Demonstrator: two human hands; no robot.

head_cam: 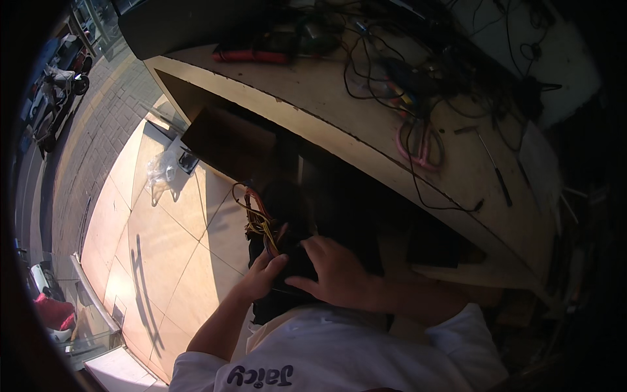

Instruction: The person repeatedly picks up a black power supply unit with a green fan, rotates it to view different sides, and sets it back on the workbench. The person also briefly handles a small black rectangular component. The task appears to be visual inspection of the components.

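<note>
A bundle of yellow, red and black wires (262, 223) rises beside my left hand (264, 274), whose thumb and fingers close around the lower end of the bundle. To its right, my right hand (333, 269) has its thumb spread from its fingers over a dark area at my lap. Whether its fingertips touch something there is too dark to tell. The black item beneath both hands is hard to make out.
Above the hands runs the edge of a wooden workbench (274, 98), bearing tangled cables, pink-handled scissors (419, 154), a small hammer-like tool (492, 166) and a red tool or case (252, 55). A brown box (230, 142) sits beneath. A plastic bag (163, 171) lies on the tiled floor.
</note>
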